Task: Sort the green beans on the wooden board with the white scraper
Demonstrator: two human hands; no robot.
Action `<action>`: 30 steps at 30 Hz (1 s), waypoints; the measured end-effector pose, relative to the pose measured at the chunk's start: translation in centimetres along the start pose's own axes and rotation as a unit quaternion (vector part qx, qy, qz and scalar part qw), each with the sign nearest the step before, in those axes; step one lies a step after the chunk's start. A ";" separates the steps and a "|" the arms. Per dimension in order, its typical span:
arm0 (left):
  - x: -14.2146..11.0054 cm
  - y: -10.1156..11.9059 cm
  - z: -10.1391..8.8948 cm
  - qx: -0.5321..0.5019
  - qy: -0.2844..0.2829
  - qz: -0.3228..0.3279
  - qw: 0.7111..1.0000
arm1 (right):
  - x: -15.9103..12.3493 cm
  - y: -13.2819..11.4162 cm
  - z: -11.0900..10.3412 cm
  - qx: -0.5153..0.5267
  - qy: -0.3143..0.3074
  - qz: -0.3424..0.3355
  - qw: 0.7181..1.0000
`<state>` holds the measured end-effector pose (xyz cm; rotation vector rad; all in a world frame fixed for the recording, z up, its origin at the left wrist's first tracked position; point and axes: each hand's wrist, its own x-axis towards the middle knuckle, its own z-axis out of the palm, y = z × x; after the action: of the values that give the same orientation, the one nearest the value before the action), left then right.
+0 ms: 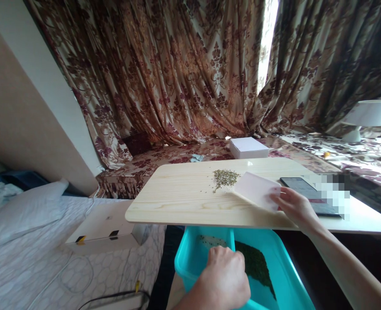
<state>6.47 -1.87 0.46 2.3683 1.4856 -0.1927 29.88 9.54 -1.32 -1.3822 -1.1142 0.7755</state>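
Observation:
My right hand [295, 206] pinches the near right corner of a thin, whitish, rectangular plastic sheet [257, 189], tilted over the wooden tabletop [177, 193]. The sheet's left edge meets a small heap of greenish-brown dried bits [225, 178], like seeds or buds. Below the table's front edge, my left hand [224, 275] is closed in a fist over the divider of a teal bin [185, 262]. Whatever its fingers grip is hidden. Dark green bits [255, 265] lie in the bin's right compartment, and a few specks are in the left one.
A tablet [300, 193], partly blurred out, lies on the table right of the sheet. Behind the table stands a white box [248, 147]. Another white box [109, 224] rests on the bed at left, near a black cable [113, 296]. A lamp [368, 114] is at far right.

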 end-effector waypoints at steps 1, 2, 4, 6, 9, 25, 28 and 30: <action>0.0 0.0 0.0 -0.002 0.001 0.001 1.000 | 0.2 0.2 0.0 -0.003 0.005 0.002 1.000; 0.0 0.0 0.0 -0.002 0.002 0.003 1.000 | 0.4 0.3 0.1 -0.008 0.008 0.002 1.000; 0.0 0.0 0.0 -0.001 0.004 0.004 1.000 | 0.7 0.4 0.4 -0.024 0.011 -0.003 1.000; 0.0 0.0 0.1 0.003 0.003 0.003 1.000 | 1.1 0.5 0.8 -0.047 0.017 -0.011 0.999; 0.0 0.0 0.1 0.006 0.001 0.000 1.000 | 1.4 0.5 1.5 -0.060 0.011 -0.011 0.998; -0.1 -0.4 -0.6 0.005 0.006 -0.014 1.000 | -4.0 -1.3 6.8 0.005 -0.217 -0.024 0.976; -0.3 -0.7 -0.8 0.010 0.000 -0.020 1.000 | -5.8 -2.1 7.7 -0.002 -0.270 -0.034 0.962; -0.6 -1.2 -0.8 0.011 0.001 -0.027 1.000 | -6.4 -2.6 7.7 0.000 -0.289 -0.044 0.956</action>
<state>5.10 -1.59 1.10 2.3484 1.5559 -0.2218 20.16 6.10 -0.79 -1.1174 -1.6119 1.1548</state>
